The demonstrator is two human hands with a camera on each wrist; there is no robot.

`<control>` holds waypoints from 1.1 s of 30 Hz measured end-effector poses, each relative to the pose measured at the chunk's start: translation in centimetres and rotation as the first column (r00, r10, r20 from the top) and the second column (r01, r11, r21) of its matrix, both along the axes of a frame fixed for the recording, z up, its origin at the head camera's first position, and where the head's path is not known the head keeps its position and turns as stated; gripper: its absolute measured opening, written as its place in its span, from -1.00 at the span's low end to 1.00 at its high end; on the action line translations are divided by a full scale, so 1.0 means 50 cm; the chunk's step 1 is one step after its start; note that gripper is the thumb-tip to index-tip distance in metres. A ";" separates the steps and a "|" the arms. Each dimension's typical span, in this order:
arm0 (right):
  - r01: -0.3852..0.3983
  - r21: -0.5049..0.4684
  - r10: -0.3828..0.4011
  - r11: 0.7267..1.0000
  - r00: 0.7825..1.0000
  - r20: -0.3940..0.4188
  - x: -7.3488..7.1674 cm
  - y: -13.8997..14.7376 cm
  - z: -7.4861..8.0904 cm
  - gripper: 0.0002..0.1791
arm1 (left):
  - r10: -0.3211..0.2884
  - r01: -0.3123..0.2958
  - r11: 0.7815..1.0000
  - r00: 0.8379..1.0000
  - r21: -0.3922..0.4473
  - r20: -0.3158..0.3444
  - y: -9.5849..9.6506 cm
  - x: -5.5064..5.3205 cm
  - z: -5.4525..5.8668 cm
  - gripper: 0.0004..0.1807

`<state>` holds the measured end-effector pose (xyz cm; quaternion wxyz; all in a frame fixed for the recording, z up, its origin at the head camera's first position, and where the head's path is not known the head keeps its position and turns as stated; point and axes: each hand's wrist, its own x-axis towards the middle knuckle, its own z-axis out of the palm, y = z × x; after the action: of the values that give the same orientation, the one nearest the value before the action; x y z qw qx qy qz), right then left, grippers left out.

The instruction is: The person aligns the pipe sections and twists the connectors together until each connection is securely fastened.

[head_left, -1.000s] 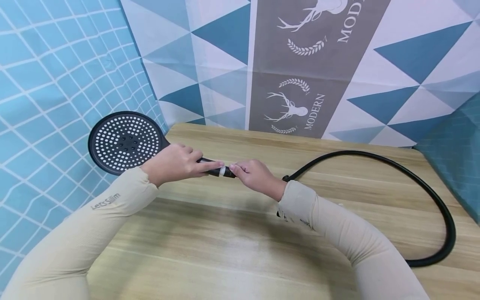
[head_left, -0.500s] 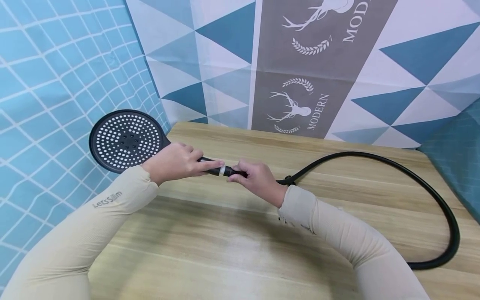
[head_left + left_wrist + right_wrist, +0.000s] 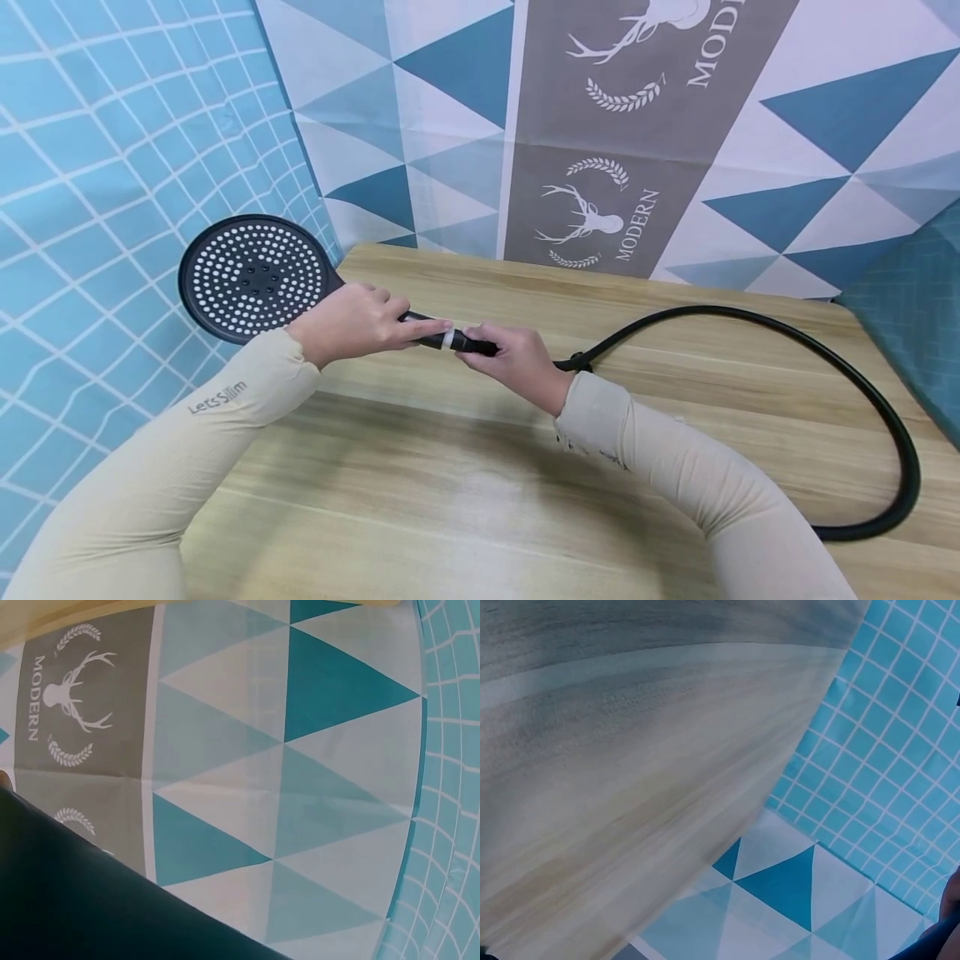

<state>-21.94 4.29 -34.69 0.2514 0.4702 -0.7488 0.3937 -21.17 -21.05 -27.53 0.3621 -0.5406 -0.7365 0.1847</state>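
Observation:
A black shower head (image 3: pixel 255 279) with a round, white-dotted face tilts up at the left in the head view. My left hand (image 3: pixel 356 325) grips its handle, the index finger laid along it toward a white ring (image 3: pixel 447 339). Just right of that ring, my right hand (image 3: pixel 517 354) holds the black end fitting of the shower hose (image 3: pixel 750 314) between thumb and fingers. Handle and fitting meet in line at the ring. In the left wrist view a large dark part of the shower head (image 3: pixel 97 892) fills the lower left corner.
The hose loops over the right side of the wooden table (image 3: pixel 480 500) and passes behind the right sleeve (image 3: pixel 697 467). A small black piece (image 3: pixel 581 360) sits by the hose near the wrist. Blue tile-patterned sheeting (image 3: pixel 90 208) rises at the left, a triangle-patterned backdrop (image 3: pixel 442 100) behind.
The right hand has drawn back slightly to the right along the fitting, exposing more of it, then re-gripped. The left hand and shower head have stayed nearly still.

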 end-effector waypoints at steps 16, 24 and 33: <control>0.014 0.092 -0.029 0.996 0.986 0.162 0.002 0.006 0.016 -0.86 | 0.027 -0.027 0.999 0.999 -0.043 -0.020 0.006 -0.003 0.000 -0.31; -0.058 0.088 0.028 0.994 0.949 0.315 0.002 0.004 0.021 -0.86 | 0.070 -0.071 0.994 0.997 -0.083 -0.010 0.000 0.002 -0.003 -0.33; -0.105 0.021 0.074 0.994 0.816 0.573 0.000 -0.005 0.028 -0.88 | 0.065 -0.066 0.994 0.998 -0.092 -0.011 -0.003 0.003 -0.004 -0.30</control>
<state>-21.95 4.05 -33.27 -0.0154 0.3716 -0.7766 0.5085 -21.03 -21.20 -27.72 0.3336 -0.5314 -0.7431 0.2327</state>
